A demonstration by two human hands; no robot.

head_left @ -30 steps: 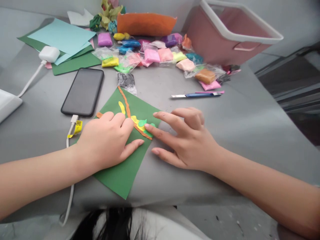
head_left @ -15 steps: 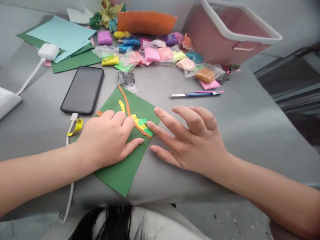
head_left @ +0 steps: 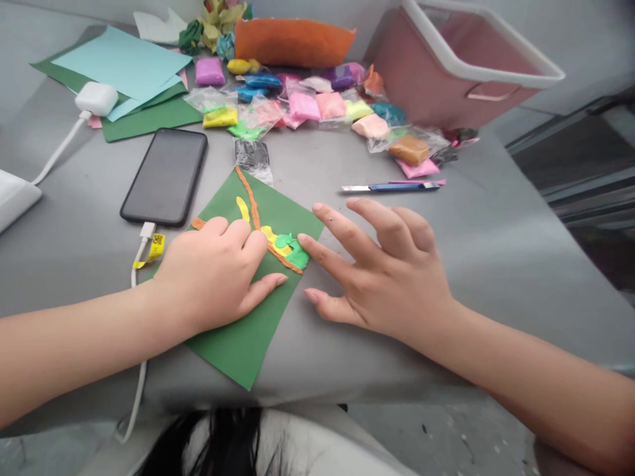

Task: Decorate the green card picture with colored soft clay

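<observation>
A square of green paper (head_left: 248, 350) lies cornerwise on the table, decorated with orange clay strips (head_left: 251, 198), a small yellow clay piece (head_left: 242, 209) and a patch of yellow and light green clay (head_left: 296, 255). On the paper rests my left hand (head_left: 213, 274), closed, its fingers curled under and its thumb stretched out to the right. Its fingertips, and anything under them, are hidden. My right hand (head_left: 377, 264) is open with spread fingers. Its index fingertip touches the light green clay at the paper's right side.
A phone (head_left: 166, 175) with a charging cable (head_left: 141, 390) lies to the left. Farther back are coloured clay packets (head_left: 305, 106), paper sheets (head_left: 124, 66), an orange curved piece (head_left: 292, 43) and a pink bin (head_left: 417, 73). A craft knife (head_left: 397, 187) with its blade out lies beyond my right hand.
My right hand has shifted slightly to the right, and its index finger now meets the light green clay farther right. More of that clay shows. My left hand stays in place.
</observation>
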